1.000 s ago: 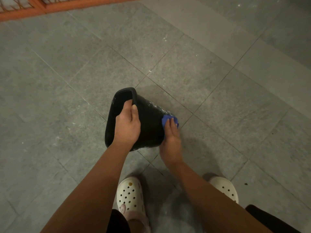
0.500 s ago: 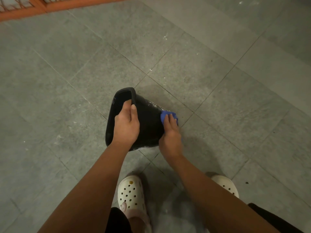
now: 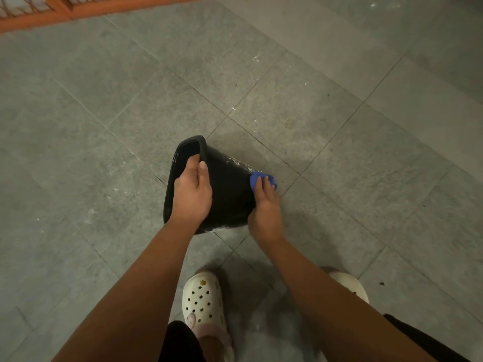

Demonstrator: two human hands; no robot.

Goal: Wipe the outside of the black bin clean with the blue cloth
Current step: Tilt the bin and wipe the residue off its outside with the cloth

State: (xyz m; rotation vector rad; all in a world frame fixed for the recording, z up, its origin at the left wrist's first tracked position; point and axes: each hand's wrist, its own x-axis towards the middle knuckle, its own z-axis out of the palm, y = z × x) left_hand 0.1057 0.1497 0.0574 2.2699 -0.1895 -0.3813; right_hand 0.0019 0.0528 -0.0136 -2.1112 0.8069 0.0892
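Mid-wipe: left hand (image 3: 192,197) clenches the black bin (image 3: 230,197) at its rim, right hand (image 3: 265,215) presses the blue cloth (image 3: 257,178) flat-fingered near the base; next, stroke up the streaked wall

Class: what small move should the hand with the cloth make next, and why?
Probably slide the blue cloth up the black bin's wall toward the rim: the right hand presses it near the base, white smears show above it, and the left hand grips the rim.
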